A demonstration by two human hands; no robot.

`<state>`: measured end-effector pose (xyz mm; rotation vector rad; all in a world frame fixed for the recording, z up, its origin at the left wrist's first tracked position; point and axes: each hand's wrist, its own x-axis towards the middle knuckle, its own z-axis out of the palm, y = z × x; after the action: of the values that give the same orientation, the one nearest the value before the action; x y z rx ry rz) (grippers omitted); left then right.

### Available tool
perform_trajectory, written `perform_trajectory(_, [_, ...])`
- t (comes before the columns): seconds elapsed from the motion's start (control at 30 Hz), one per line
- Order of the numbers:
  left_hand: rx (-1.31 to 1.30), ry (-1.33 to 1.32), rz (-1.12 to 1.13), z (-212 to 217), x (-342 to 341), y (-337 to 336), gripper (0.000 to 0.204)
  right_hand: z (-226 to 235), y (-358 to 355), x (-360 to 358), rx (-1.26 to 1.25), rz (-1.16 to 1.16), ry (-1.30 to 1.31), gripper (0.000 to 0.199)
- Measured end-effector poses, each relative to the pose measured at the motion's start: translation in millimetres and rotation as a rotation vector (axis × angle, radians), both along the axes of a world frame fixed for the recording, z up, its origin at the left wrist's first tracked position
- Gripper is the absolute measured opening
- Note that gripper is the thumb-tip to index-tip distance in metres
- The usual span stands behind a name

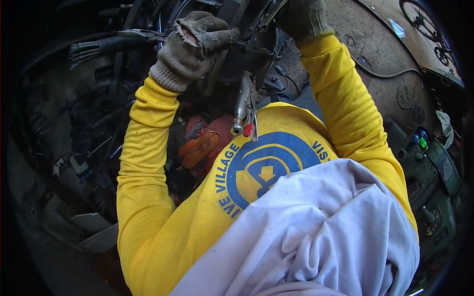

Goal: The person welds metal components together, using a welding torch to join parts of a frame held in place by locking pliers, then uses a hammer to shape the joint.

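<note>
White cloth (316, 232) bunched over lap, nearest. Locking pliers (245, 106) hang clamped from dark metal assembly (232, 54). Left hand (195, 47), gloved, clenched on a part of it. Right hand (302, 17), gloved, grips dark tool at top edge. Judged: mid-fastening; steady hold needed next.

we see a dirt floor (375, 54), cracked and brownish, curving along the upper right. on it lie a thin dark cable (390, 74), a tangle of fine wire (409, 96) and a pale scrap of cloth (446, 127) near green machine parts (434, 172).
</note>
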<state>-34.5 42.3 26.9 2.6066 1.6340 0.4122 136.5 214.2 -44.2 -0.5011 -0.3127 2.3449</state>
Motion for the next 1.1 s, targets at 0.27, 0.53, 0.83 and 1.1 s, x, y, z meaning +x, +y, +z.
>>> perform_trajectory(0.27, [0.006, -0.011, -0.030, 7.2, 2.6, -0.6, 0.058, -18.9, 1.1, -4.0, 0.081, -0.133, -0.156, 0.018])
perform_trajectory(0.53, [0.039, -0.006, -0.032, 3.4, 1.2, -5.9, 0.059, 0.4, -5.0, -2.1, 0.038, -0.025, -0.086, 0.023])
perform_trajectory(0.83, [0.035, 0.007, -0.025, 5.5, 3.3, -5.5, 0.061, -9.3, 0.3, -16.6, 0.007, 0.034, -0.041, 0.019])
perform_trajectory(1.1, [0.040, -0.005, 0.015, 10.9, 8.7, -5.8, 0.040, -13.8, -0.1, -18.0, 0.071, -0.028, -0.197, 0.022])
